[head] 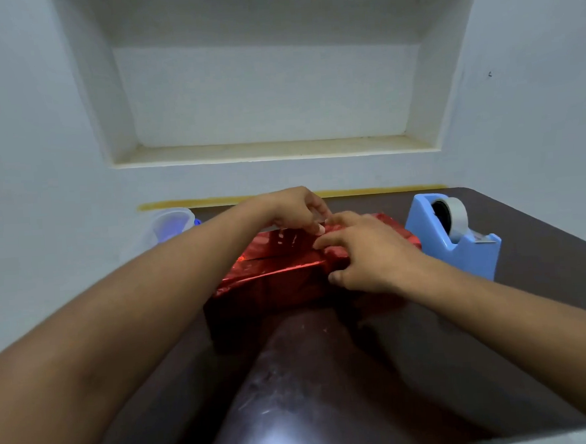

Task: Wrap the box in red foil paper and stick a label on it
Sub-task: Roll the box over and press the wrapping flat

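Now we have both hands on the box (pixel 274 274), which sits in the middle of the dark table (pixel 431 367), already covered in shiny red foil paper (pixel 253 269). Our left hand (pixel 292 210) reaches over the far top edge with its fingers curled down. It looks like they pinch a fold of the foil or a small bit of tape there, but we cannot tell which. Our right hand (pixel 369 255) lies flat on the right end of the top, fingers spread, with the thumb against the near side, pressing down. The two hands touch at the fingertips.

We think the box is light and stiff, so it may slide on the smooth table if we push sideways. The foil is thin, slippery and crinkly. It can tear or spring back open if we let go too soon. It is best to press down from the top and pinch the foil at its folded edges, not in the loose middle.

The blue tape holder (pixel 457 242) stands just beside the box on the right. A clear plastic tub (pixel 171 225) sits at the far left. We see no label yet.
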